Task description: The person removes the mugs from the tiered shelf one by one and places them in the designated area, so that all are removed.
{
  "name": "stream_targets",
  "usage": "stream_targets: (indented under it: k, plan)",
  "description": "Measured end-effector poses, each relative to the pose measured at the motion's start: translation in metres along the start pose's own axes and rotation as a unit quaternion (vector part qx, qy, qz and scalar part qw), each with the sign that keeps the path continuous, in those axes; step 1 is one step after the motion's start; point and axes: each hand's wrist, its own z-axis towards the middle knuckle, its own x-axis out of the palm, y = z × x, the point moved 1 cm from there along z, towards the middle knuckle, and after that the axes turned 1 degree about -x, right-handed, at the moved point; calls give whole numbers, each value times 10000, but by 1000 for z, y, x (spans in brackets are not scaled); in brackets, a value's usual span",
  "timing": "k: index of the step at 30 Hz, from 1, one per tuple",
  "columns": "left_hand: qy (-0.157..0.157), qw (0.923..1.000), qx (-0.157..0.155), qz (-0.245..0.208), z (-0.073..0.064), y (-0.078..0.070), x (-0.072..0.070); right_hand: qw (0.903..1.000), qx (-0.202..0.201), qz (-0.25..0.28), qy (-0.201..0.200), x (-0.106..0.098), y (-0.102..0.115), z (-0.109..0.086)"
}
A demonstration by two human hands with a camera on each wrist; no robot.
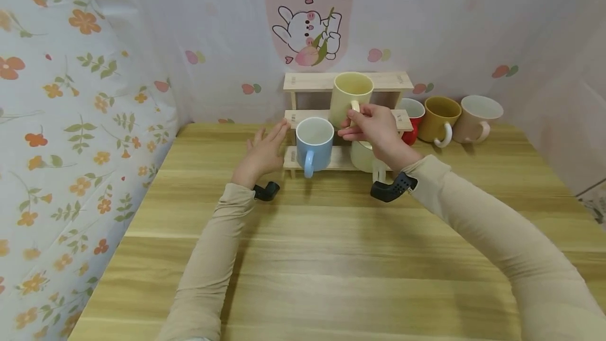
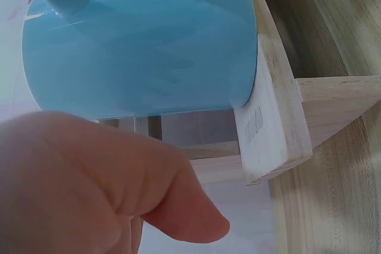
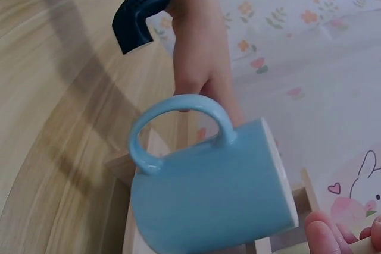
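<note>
A light wooden three-step rack (image 1: 307, 82) stands at the back of the table. My right hand (image 1: 377, 129) pinches the handle of a pale yellow mug (image 1: 342, 100), which is upright at the middle step. On the lowest step sits a light blue mug (image 1: 316, 151), its handle facing the front. Beside the rack's left end is my left hand (image 1: 262, 156), fingers extended with the tips at the middle step's edge; its thumb (image 2: 190, 212) shows below the blue mug in the left wrist view. A cream mug (image 1: 361, 158) on the lowest step is partly hidden behind my right hand.
Right of the rack, a red mug (image 1: 413, 114), a mustard mug (image 1: 435, 120) and a beige-pink mug (image 1: 466, 114) stand in a row on the wooden table (image 1: 331, 267). Patterned curtains (image 1: 227, 25) hang close behind the rack and along the left side.
</note>
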Motion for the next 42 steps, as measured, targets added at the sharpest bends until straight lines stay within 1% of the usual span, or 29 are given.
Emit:
stream_targets:
  k: [5, 10, 14, 17, 19, 24, 28, 32, 36, 37, 42]
  plan:
    - [3, 10000, 7, -6, 2, 0, 4, 9998, -168, -47, -31, -8, 8, -1]
    - [3, 9999, -44, 115, 3, 1, 2, 9996, -205, 196, 38, -14, 19, -7]
    - [44, 9999, -60, 138, 2, 0, 1, 9995, -214, 193, 114, -21, 22, -13]
    - [59, 9999, -69, 96, 0, 0, 1, 9994, -276, 127, 183, -25, 22, -15]
    - [70, 9999, -63, 105, -1, 1, 2, 9990, -348, 176, 206, -28, 23, -17]
    - [56, 9998, -61, 154, 0, 1, 3, 9983, -512, 244, 164, -39, 26, -23]
    - [-1, 9999, -38, 128, 1, 1, 1, 9988, -454, 180, 30, -50, 30, -27]
    - [-9, 9999, -29, 159, 2, 0, 1, 9986, -423, 316, -90, -64, 30, -32]
    - [-4, 9999, -38, 157, 2, -1, 0, 9974, -532, 449, -186, -81, 29, -37]
    - [-1, 9999, -36, 153, 2, -1, 0, 9971, -508, 528, -204, -86, 28, -39]
    - [6, 9999, -51, 165, 1, -3, 0, 9970, -436, 568, -307, -106, 23, -47]
